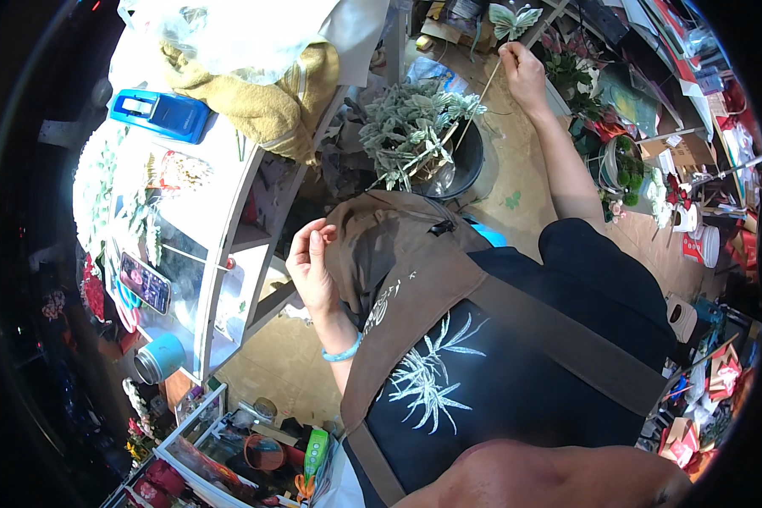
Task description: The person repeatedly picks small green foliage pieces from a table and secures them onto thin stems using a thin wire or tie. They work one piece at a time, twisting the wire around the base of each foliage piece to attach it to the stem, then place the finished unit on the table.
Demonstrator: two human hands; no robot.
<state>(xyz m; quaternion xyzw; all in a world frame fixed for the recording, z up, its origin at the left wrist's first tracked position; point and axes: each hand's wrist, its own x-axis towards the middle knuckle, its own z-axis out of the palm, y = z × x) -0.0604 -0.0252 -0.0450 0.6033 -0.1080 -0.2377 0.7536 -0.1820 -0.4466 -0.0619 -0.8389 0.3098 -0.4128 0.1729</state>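
Note:
At the far right, my right hand (527,80) is closed round a thin stem. A pale green, butterfly-shaped sprig of artificial leaves (515,22) shows just above its fingers. A thin stick (488,86) slants from below this hand towards a dark bucket (476,165). The bucket holds a bunch of grey-green artificial leaves (406,131) on stems. My left hand (310,269), with a light blue bracelet at the wrist, is raised beside my brown apron (415,292). Its fingers are loosely bent, and nothing shows in them.
A white table (186,233) at left bears a blue tape dispenser (159,115), a mustard towel (267,106), a phone (145,283) and a blue cup (159,357). A crate (196,415) of tools stands at lower left. Artificial flowers (626,169) and boxes crowd the right.

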